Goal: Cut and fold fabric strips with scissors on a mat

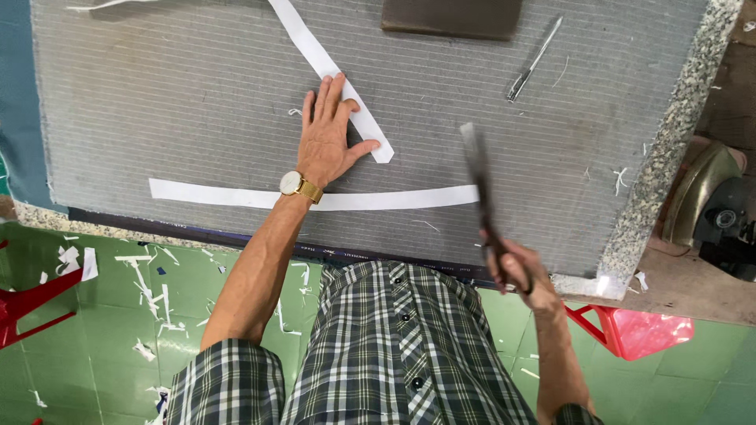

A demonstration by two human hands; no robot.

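Grey striped fabric (197,102) covers the surface, top edge cut off. Left hand (327,134) presses flat, fingers spread, on a white paper strip (331,71) at twelve o'clock. Right hand (516,271) grips blurred dark scissors (479,177).

On my feed, a silver pen (535,58) lies at one o'clock near the far edge, tilted on the diagonal. A dark rectangular pad (451,16) sits at twelve o'clock, cut off by the frame. At four o'clock I see a red plastic stool (638,330) on the green tiled floor (102,330). White paper scraps (146,287) litter the tiles at eight o'clock, with a red chair frame (31,303) at nine.
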